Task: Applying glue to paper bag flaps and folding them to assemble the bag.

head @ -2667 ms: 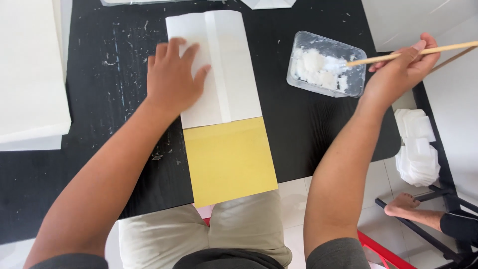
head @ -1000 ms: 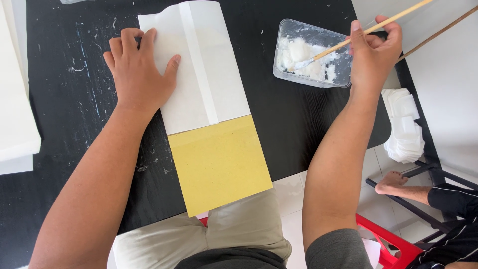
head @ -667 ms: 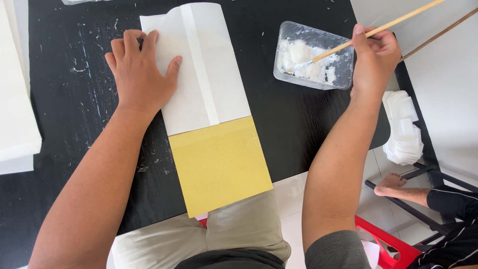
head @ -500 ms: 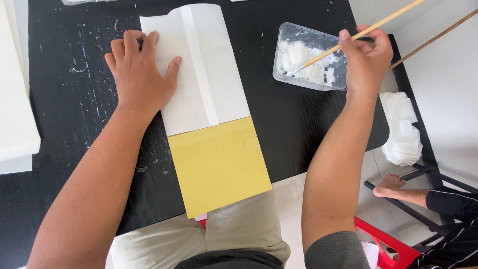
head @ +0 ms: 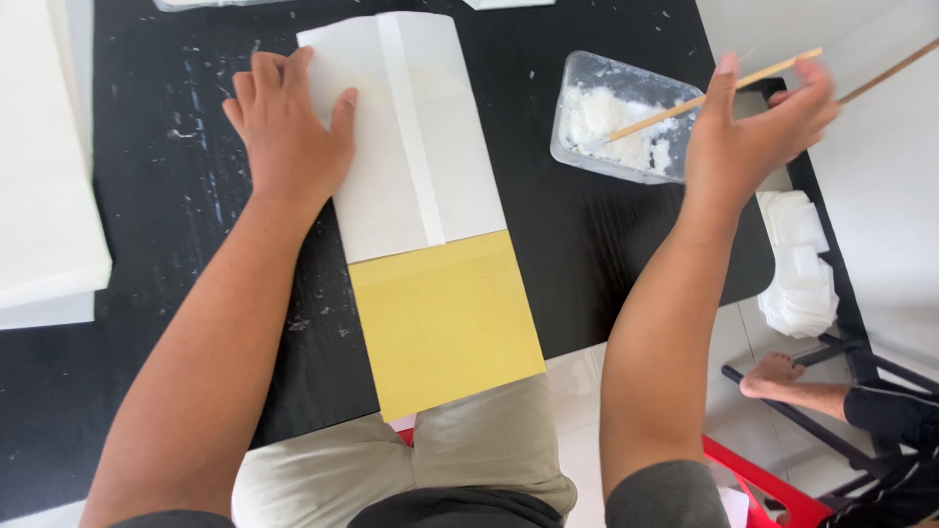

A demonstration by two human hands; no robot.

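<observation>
My left hand (head: pixel 287 127) lies flat, fingers spread, on the left part of a folded white paper sheet (head: pixel 411 127) on a black table (head: pixel 147 323). A yellow sheet (head: pixel 445 323) lies under the white one and sticks out over the table's near edge. My right hand (head: pixel 748 127) grips a thin wooden stick (head: pixel 685 103). The stick's tip rests in a clear plastic tub (head: pixel 611 122) of white paste at the right of the table.
A stack of white paper (head: pixel 44 196) lies at the far left. A pile of white tissues (head: pixel 797 264) sits at the table's right edge. A second wooden stick (head: pixel 885 73) shows at top right. Another person's bare foot (head: pixel 773 374) rests on a black frame below.
My right hand has drawn back to the right of the tub with the stick, its tip still in the paste. My left hand has stayed pressed on the white sheet.
</observation>
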